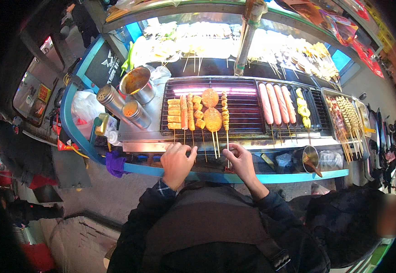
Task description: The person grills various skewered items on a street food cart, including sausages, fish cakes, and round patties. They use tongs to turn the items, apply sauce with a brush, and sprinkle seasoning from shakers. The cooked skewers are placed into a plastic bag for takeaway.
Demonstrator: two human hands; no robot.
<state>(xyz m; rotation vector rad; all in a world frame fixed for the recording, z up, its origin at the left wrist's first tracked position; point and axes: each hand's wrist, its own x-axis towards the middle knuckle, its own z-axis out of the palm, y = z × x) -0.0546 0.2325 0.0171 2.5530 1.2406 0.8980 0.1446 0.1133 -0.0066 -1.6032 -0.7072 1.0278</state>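
Observation:
My left hand (178, 163) is at the grill's front edge, its thumb and forefinger pinched at the stick of a thin browned skewer (191, 114). Beside it lie a split sausage skewer (184, 112) and a skewer of folded pieces (174, 114). With my right hand (241, 161) I pinch the stick of a spiral-wound skewer (225, 112). Between my hands are a skewer of chunky pieces (198, 112) and two round patties (213, 119) on paired sticks. All of these rest on the barred grill (242, 119), under a pink-lit glow.
Pale sausages (273, 104) and a yellow-green skewer (302, 107) lie on the right grill plate. Shaker tins (111, 100) and a metal sauce pot (137, 85) stand left. A skewer tray (334, 95), a metal cup (305, 158) and a person (344, 218) are right. A post (245, 44) rises behind.

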